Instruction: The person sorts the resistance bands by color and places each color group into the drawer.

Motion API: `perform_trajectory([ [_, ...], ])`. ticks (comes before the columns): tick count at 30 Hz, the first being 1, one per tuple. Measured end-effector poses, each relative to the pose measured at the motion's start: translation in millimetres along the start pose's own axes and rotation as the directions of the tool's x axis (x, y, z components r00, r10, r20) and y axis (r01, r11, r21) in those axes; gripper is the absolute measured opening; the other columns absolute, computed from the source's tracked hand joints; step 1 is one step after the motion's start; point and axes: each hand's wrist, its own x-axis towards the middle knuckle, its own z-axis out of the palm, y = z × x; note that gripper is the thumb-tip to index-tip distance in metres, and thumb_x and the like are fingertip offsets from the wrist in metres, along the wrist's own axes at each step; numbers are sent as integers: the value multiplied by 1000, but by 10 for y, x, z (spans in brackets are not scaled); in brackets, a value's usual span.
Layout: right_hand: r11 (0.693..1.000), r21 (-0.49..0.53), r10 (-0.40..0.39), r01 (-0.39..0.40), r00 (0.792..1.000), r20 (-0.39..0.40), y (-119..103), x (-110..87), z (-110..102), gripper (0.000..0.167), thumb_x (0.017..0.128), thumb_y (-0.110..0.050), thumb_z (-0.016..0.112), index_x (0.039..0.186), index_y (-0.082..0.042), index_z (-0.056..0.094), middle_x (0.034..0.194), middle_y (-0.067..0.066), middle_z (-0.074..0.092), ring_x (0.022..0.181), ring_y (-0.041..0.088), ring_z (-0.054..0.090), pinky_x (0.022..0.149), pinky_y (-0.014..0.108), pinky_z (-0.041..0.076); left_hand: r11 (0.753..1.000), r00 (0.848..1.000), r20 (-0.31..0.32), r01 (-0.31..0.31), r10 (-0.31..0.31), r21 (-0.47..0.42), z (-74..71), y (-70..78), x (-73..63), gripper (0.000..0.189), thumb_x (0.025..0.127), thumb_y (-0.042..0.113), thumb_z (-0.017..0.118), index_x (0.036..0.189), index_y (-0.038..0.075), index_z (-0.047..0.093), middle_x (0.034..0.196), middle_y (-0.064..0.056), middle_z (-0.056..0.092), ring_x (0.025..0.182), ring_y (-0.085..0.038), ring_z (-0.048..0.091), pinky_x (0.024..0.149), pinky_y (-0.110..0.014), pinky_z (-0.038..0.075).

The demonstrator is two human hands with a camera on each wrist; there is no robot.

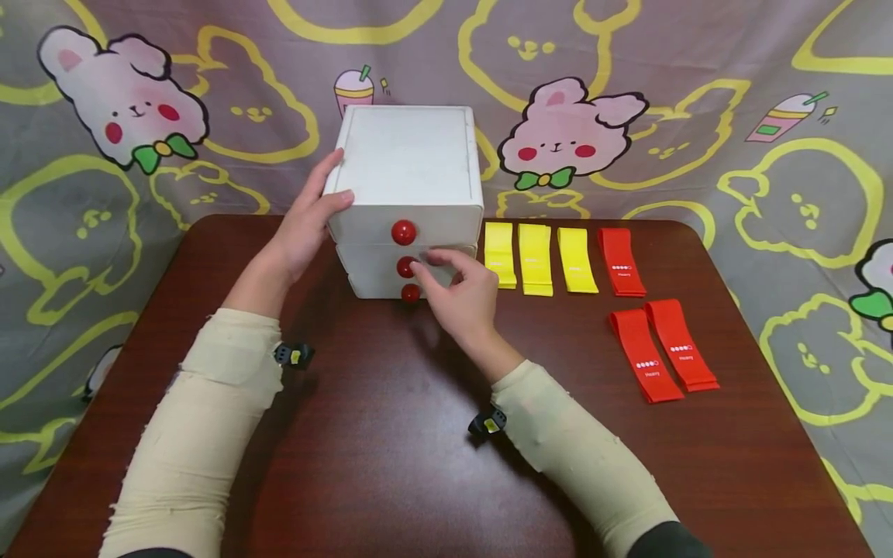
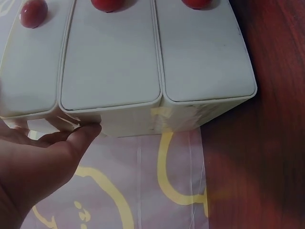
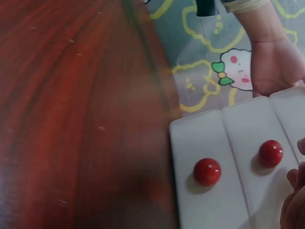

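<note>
A white drawer box (image 1: 412, 155) stands on the table with three drawers stacked, each with a round red knob. Against its left side rests my left hand (image 1: 307, 217), thumb near the front top corner and fingers along the upper edge; the left wrist view shows the thumb (image 2: 86, 136) on the side wall. My right hand (image 1: 463, 298) is in front of the middle drawer, thumb and index finger bent with a gap between them. In the right wrist view its fingertips (image 3: 293, 176) are beside the middle knob (image 3: 270, 153), apart from it.
Right of the box lie several folded bands: three yellow bands (image 1: 536, 260) in a row, a red band (image 1: 621, 262) beside them, and two more red bands (image 1: 645, 356) nearer the front. A patterned cloth (image 1: 418, 46) hangs behind the brown table (image 1: 391, 465).
</note>
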Motion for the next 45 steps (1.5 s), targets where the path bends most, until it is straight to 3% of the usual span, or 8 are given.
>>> perform_trajectory([
  [7, 997, -30, 75, -74, 997, 34, 69, -59, 75, 31, 83, -33, 82, 102, -9, 78, 96, 0, 75, 84, 21, 68, 57, 30, 45, 998, 999, -18, -49, 49, 31, 29, -30, 17, 64, 101, 32, 44, 160, 30, 19, 163, -4, 8, 144, -20, 13, 113, -42, 15],
  [14, 995, -45, 92, -91, 995, 35, 99, -76, 166, 29, 82, -32, 84, 100, -11, 78, 93, -1, 75, 79, 23, 70, 46, 30, 38, 997, 998, -23, -61, 62, 37, 35, -61, 26, 64, 101, 32, 43, 160, 30, 19, 163, -4, 10, 143, -19, 15, 112, -40, 13],
  [21, 992, -80, 101, -101, 995, -3, 95, -73, 239, 27, 81, -33, 85, 94, -11, 77, 87, -1, 74, 81, 21, 70, 62, 30, 48, 998, 998, -18, -58, 59, 36, 30, -56, 9, 64, 101, 34, 43, 160, 32, 18, 163, -3, 9, 144, -20, 14, 113, -43, 13],
  [30, 992, -64, 108, -111, 993, -45, 55, -97, 266, 25, 80, -30, 85, 94, -9, 79, 86, 0, 75, 81, 22, 70, 66, 31, 49, 997, 997, -11, -75, 75, 26, 28, -61, 11, 65, 101, 33, 43, 160, 30, 17, 163, -3, 9, 144, -21, 13, 114, -45, 12],
  [45, 999, -5, 51, -51, 998, -30, 15, -242, 201, 25, 79, -28, 87, 94, -9, 79, 84, 0, 75, 70, 21, 69, 50, 25, 43, 998, 998, -16, -59, 60, 30, 25, -52, 5, 65, 100, 35, 44, 160, 32, 18, 162, -3, 11, 142, -21, 15, 112, -42, 14],
])
